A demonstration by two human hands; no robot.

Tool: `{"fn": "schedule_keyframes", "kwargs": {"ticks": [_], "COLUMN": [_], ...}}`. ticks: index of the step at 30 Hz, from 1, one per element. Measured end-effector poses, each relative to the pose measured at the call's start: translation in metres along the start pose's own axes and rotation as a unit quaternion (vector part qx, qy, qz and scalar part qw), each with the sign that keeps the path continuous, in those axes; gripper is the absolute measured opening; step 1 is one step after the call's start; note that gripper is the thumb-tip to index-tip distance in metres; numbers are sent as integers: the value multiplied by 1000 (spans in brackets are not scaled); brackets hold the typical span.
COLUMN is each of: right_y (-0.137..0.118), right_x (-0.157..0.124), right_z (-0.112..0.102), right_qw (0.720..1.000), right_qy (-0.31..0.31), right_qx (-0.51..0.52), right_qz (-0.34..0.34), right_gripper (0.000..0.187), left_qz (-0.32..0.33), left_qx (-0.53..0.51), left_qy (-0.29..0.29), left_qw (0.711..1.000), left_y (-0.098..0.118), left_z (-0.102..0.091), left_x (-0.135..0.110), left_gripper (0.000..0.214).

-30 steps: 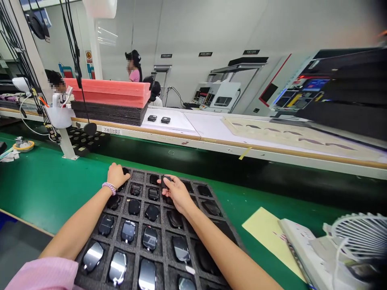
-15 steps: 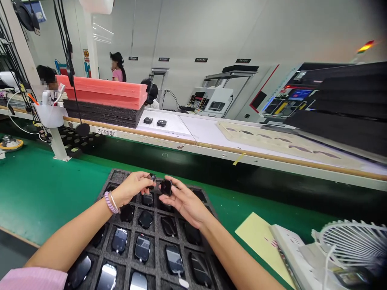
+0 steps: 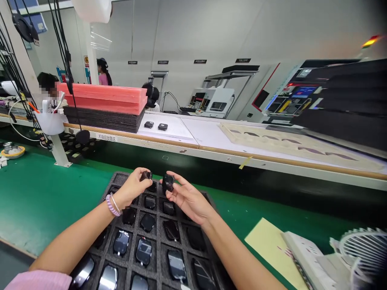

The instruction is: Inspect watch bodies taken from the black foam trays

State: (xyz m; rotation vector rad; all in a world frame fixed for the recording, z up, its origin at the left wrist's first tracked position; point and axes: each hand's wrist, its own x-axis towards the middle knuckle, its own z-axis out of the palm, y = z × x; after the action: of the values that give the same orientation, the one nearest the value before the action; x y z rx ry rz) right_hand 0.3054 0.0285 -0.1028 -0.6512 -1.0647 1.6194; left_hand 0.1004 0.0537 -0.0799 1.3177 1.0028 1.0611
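Note:
My left hand point(image 3: 133, 188) is closed on a small black smartwatch body point(image 3: 146, 175), pinched between thumb and fingers over the far part of a foam tray point(image 3: 157, 241). Close by on the right, my right hand point(image 3: 191, 200) grips a second glossy black smartwatch body point(image 3: 168, 182), tilted up at the fingertips. A small gap separates the two pieces. Below, the dark grey tray has square pockets with several similar rounded-square smartwatch bodies, such as one point(image 3: 144, 250) in a near pocket. My forearms hide parts of the tray's sides.
A raised shelf point(image 3: 211, 151) crosses behind the tray, bearing pink foam blocks point(image 3: 102, 96) and two small black pieces. On the green bench to the right lie yellow paper point(image 3: 272, 245), a white power strip point(image 3: 305, 251) and a white fan point(image 3: 365, 253). Cables hang at left.
My right hand has raised its smartwatch body slightly and turned it. The piece in my left hand has also turned and sits farther into the fingers. The view has shifted a little.

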Motion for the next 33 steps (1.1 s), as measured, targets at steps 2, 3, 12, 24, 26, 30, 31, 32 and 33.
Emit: {"fn": "schedule_keyframes", "kwargs": {"ticks": [2, 3, 12, 24, 26, 30, 31, 32, 33], "right_y": [-1, -1, 12, 24, 23, 24, 24, 25, 26], "right_x": [-5, -8, -28, -39, -40, -42, -43, -43, -43], "right_z": [6, 9, 17, -5, -4, -5, -6, -6, -6], "right_qw": [1000, 1000, 999, 998, 998, 995, 995, 995, 995], "right_qy": [-14, -19, -17, -47, -59, -80, -82, -83, -83], "right_qx": [10, 15, 31, 21, 28, 42, 45, 46, 47], "right_qz": [5, 9, 32, 22, 23, 29, 31, 32, 32], "right_gripper": [53, 53, 52, 42, 39, 35, 34, 34, 34], "left_qz": [26, 42, 117, 106, 101, 94, 94, 94, 93], "left_qx": [24, 42, 155, 245, 227, 211, 210, 209, 209], "left_qy": [0, 4, 36, 17, 11, 3, 3, 3, 3], "left_qw": [999, 998, 980, 964, 969, 973, 973, 973, 974], "left_y": [-3, -4, -23, -27, -29, -33, -34, -34, -34], "left_z": [6, 9, 27, 16, 18, 20, 21, 21, 21], "left_x": [-11, -16, -36, -42, -44, -47, -48, -48, -48], "left_gripper": [30, 30, 35, 38, 39, 40, 40, 40, 40]}}
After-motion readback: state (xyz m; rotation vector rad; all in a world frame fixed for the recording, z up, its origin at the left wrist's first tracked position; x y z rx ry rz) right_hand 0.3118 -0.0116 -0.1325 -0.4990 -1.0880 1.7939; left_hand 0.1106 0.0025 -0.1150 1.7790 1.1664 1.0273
